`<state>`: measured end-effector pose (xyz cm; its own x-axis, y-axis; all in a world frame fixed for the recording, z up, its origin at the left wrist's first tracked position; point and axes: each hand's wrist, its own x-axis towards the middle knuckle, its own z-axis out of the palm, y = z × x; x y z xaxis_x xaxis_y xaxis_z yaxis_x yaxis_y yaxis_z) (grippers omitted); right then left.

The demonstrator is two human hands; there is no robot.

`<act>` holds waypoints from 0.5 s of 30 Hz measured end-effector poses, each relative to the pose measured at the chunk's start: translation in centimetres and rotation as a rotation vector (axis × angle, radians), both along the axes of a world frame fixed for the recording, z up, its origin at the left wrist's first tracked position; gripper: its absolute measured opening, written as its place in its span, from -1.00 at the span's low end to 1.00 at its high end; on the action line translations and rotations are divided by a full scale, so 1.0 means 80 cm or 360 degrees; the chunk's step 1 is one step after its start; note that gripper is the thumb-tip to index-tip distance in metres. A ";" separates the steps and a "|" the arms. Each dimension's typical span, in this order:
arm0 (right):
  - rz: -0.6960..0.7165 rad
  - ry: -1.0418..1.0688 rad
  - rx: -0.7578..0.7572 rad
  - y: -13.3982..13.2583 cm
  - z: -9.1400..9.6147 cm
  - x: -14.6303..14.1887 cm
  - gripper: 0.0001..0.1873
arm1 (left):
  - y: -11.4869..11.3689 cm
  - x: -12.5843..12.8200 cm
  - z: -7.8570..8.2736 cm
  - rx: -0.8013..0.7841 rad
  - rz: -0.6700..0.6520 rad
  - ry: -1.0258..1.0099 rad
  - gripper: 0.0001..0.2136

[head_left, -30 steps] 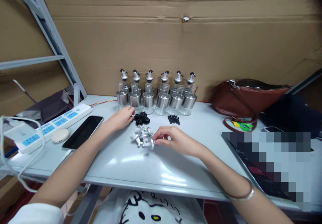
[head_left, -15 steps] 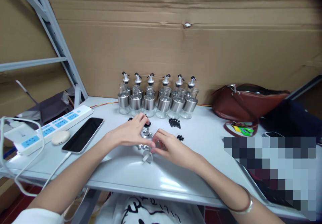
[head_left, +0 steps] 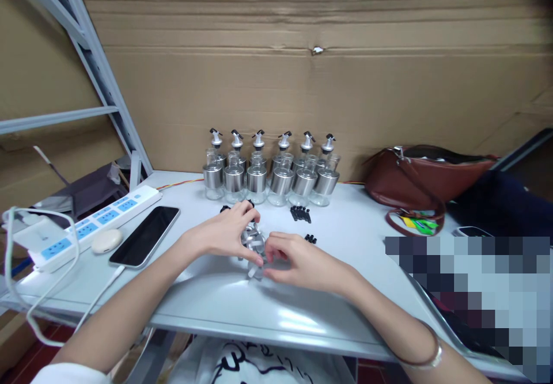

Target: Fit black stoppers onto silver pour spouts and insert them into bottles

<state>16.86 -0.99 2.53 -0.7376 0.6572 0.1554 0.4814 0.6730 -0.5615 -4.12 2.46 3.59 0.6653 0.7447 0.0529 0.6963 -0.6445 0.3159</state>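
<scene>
A small heap of silver metal pour-spout parts [head_left: 253, 237] lies on the table between my hands. My left hand [head_left: 227, 232] arches over the heap's left side, thumb and fingers spread apart around it. Close by on the right is my right hand [head_left: 296, 260], its fingers curled and its thumb apart from them, with no held thing visible. A loose silver piece [head_left: 256, 271] sits at the near end of the heap, by both thumbs. Black parts [head_left: 224, 209] show partly behind my left hand. To the right lie black lever pieces [head_left: 300, 214] and small black plugs [head_left: 310, 239].
Glass bottles with steel sleeves [head_left: 282, 182] stand in two rows at the back; the rear ones carry spouts [head_left: 284, 140]. At left are a phone [head_left: 146, 237], a round white case [head_left: 107, 241] and a power strip [head_left: 97, 225]. A brown bag [head_left: 427, 179] rests at right.
My thumbs, close together at the heap before, are now slightly farther apart. The right fingers have opened a little away from the thumb. The camera view has tilted slightly.
</scene>
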 end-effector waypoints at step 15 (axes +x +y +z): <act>0.0079 -0.0088 0.0133 -0.002 -0.001 -0.007 -0.80 | 0.164 -0.084 0.082 0.0385 0.1008 -0.1900 -0.75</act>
<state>16.30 -1.17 2.44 -0.7778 0.6061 0.1664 0.4749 0.7401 -0.4761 -10.87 15.61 10.18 -0.3227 0.7916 0.5188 0.2763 -0.4455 0.8516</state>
